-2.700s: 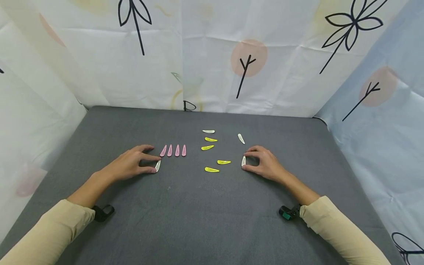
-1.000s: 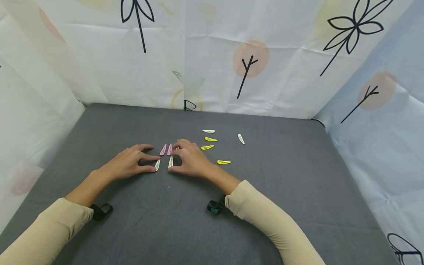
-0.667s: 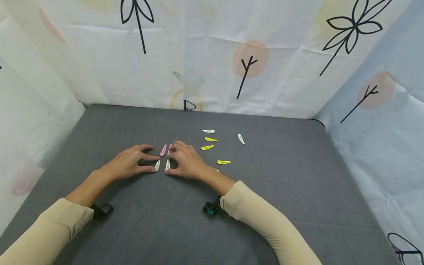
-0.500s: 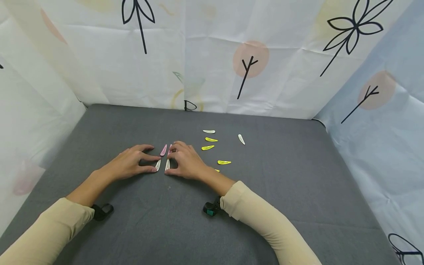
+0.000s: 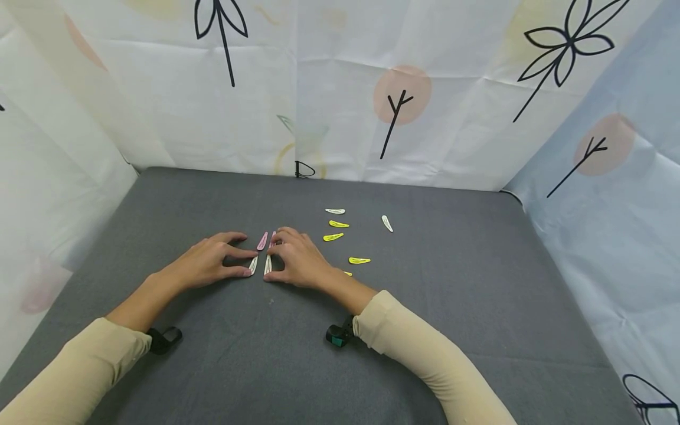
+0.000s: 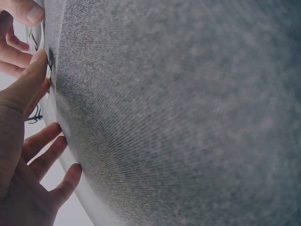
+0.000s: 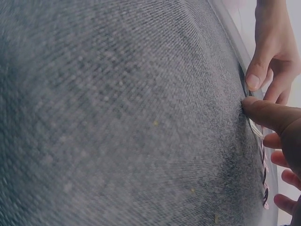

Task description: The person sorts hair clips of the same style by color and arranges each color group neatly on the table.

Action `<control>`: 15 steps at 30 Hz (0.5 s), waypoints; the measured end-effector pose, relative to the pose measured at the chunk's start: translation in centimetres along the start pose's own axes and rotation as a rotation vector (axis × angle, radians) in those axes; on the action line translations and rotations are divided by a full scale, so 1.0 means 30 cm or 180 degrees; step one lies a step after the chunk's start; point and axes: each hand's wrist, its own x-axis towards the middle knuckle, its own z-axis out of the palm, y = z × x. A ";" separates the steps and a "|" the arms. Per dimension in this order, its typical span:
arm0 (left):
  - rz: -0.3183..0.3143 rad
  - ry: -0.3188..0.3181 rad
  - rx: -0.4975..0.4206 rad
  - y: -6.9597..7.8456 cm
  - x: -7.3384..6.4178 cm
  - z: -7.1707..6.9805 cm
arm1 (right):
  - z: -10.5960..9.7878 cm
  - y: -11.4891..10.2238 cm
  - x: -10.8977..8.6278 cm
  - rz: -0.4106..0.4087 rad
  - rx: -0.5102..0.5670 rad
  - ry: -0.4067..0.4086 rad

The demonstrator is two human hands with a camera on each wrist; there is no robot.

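Observation:
In the head view my left hand (image 5: 220,260) pinches a white snap hair clip (image 5: 253,266) between thumb and forefinger, flat at the table. Just to its right, my right hand (image 5: 297,260) grips a second white hair clip (image 5: 268,264) by its two ends. A narrow gap separates the two clips. Above them lies a pink hair clip (image 5: 262,241), and another pink clip (image 5: 273,236) peeks out beside the right fingertips. Further pink clips are hidden behind that hand. In the right wrist view, a white clip (image 7: 256,129) shows beside the right thumb.
Right of the hands lie yellow hair clips (image 5: 359,260), one mostly hidden by the right forearm. White clips (image 5: 387,224) lie farther back. A grey cloth covers the table (image 5: 425,330), and patterned fabric (image 5: 340,88) hangs behind it.
My right hand has carried its white clip from the right across to beside the left hand's clip, then nudged it slightly further left. The left hand has stayed in place.

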 end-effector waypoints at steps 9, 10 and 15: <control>-0.0016 0.0002 -0.0011 0.005 -0.003 -0.004 | -0.029 0.016 -0.018 -0.0015 0.0003 0.0087; -0.0023 0.0000 0.0000 0.005 -0.002 -0.003 | -0.036 0.025 -0.024 -0.0007 0.0004 0.0098; -0.0067 -0.0019 0.0040 0.000 -0.001 0.003 | -0.084 0.103 -0.063 0.0090 -0.0026 0.0162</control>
